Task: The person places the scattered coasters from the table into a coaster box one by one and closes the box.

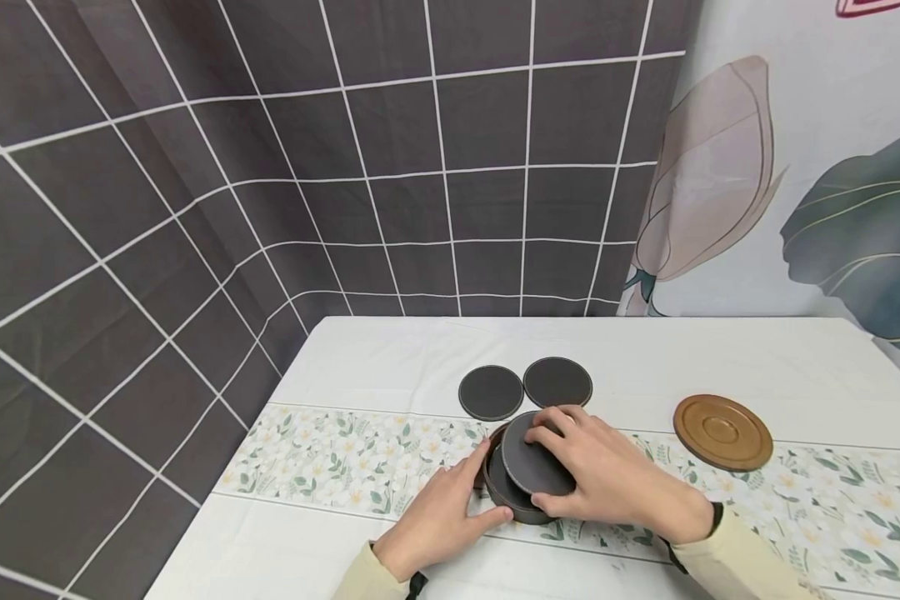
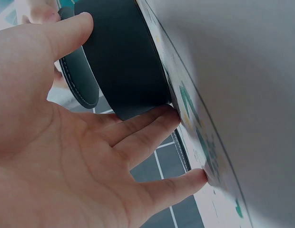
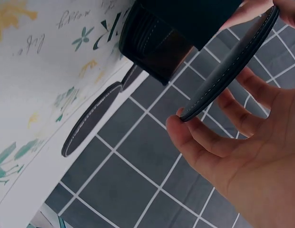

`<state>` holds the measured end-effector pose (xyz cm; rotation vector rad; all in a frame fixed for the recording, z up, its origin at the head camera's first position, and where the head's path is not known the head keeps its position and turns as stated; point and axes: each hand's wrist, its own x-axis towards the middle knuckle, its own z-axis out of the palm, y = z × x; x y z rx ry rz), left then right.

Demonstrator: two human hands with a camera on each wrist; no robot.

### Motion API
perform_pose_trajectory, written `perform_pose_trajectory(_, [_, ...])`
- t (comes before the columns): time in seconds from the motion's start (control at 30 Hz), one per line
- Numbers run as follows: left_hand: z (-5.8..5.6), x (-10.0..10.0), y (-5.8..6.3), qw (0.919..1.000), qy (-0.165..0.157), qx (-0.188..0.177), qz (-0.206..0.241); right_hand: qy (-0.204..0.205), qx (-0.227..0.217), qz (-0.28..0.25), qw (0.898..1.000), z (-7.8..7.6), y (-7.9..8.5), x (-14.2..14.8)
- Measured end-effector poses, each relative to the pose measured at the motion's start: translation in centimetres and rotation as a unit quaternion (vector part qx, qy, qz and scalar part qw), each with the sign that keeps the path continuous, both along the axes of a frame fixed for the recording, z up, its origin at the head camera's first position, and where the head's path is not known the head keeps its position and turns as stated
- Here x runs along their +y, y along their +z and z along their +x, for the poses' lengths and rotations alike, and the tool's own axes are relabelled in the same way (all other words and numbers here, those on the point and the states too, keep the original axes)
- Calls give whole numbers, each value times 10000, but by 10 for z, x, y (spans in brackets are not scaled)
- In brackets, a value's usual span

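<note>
A round black coaster holder (image 1: 523, 512) with low walls stands on the table, and a dark disc shows inside it. My left hand (image 1: 441, 512) grips the holder's side, thumb at the near wall and fingers on the left; the left wrist view shows its dark outer wall (image 2: 123, 57). My right hand (image 1: 607, 467) pinches a black round coaster (image 1: 536, 458) with stitched edging by its rim. In the right wrist view this coaster (image 3: 228, 66) is tilted and held apart from the holder (image 3: 147, 45), which has a notch in its wall.
Two more black coasters (image 1: 491, 392) (image 1: 558, 382) lie flat side by side behind the holder. A brown round disc (image 1: 722, 432) with a ringed centre lies to the right. A floral band crosses the white tablecloth (image 1: 330, 533); a dark gridded curtain (image 1: 390, 208) hangs behind.
</note>
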<state>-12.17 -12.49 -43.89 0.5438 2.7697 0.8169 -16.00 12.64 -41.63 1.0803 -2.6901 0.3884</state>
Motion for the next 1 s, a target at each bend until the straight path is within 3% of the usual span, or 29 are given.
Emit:
perform_pose_trajectory(0.47, [1,0,1,10000,48,-2,-26,156,-46,180,9997,3,-9,-7])
perform_pose_trajectory(1.0, [1,0,2,10000,42,-2,36,141,-247,-14,9996,2,-14,-7])
